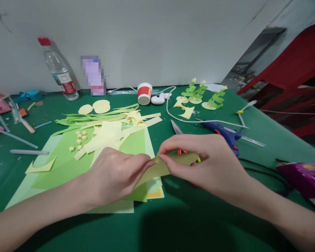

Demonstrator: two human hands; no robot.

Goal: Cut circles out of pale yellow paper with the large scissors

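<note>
A pale yellow paper strip [157, 170] is pinched between my left hand [115, 171] and my right hand [204, 157], above the table. Both sets of fingertips meet near the strip's middle, and a small bend shows there. Below my left hand lie stacked green paper sheets [52, 175] with yellow paper scraps [107, 133] on top. Several small folded paper stars [79, 141] sit on the sheets. Scissors [176, 127] with red handles are partly hidden behind my right hand.
A blue glue gun [223, 134] and a purple glue gun [301, 175] lie to the right with their cords. Farther back stand small paper trees [216, 99], a paper cup [144, 93], an earbud case [157, 100] and a water bottle [59, 71]. A white cable [199, 121] crosses the table.
</note>
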